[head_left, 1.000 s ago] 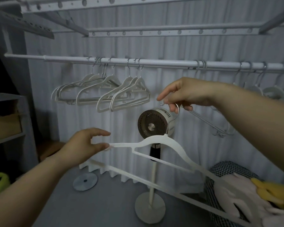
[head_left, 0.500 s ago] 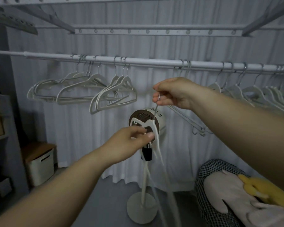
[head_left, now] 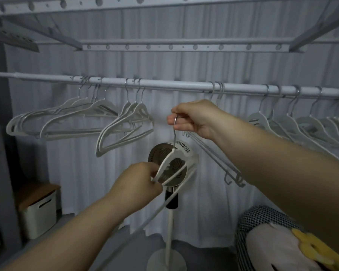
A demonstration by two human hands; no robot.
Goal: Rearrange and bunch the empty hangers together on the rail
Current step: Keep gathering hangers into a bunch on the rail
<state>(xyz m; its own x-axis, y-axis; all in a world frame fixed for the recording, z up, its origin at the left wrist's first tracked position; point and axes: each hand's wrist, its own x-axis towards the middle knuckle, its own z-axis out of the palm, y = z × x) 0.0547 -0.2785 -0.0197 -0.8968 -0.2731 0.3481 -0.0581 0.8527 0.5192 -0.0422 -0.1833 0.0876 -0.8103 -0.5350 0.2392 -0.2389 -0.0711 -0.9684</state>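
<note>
A white rail (head_left: 174, 87) runs across the view at head height. Off the rail, a white hanger (head_left: 169, 163) hangs edge-on in front of me. My right hand (head_left: 194, 119) pinches its metal hook below the rail. My left hand (head_left: 139, 182) grips the hanger's shoulder lower down. On the rail's left part hang two bunches of empty hangers, one far left (head_left: 63, 120) and one nearer the middle (head_left: 128, 126). More empty hangers (head_left: 305, 126) are spread along the right part. Two thin metal hangers (head_left: 213, 153) hang behind my right wrist.
A standing fan (head_left: 169, 231) is right behind the held hanger, in front of a white curtain. A white box with a wooden lid (head_left: 39, 212) sits on the floor at left. A chequered basket with yellow and pale items (head_left: 266, 237) is at lower right. A perforated rack (head_left: 184, 46) spans overhead.
The held hanger swung from flat and broadside to hanging edge-on under my right hand. My left hand moved from its tip up to the shoulder near the neck. The view closed in.
</note>
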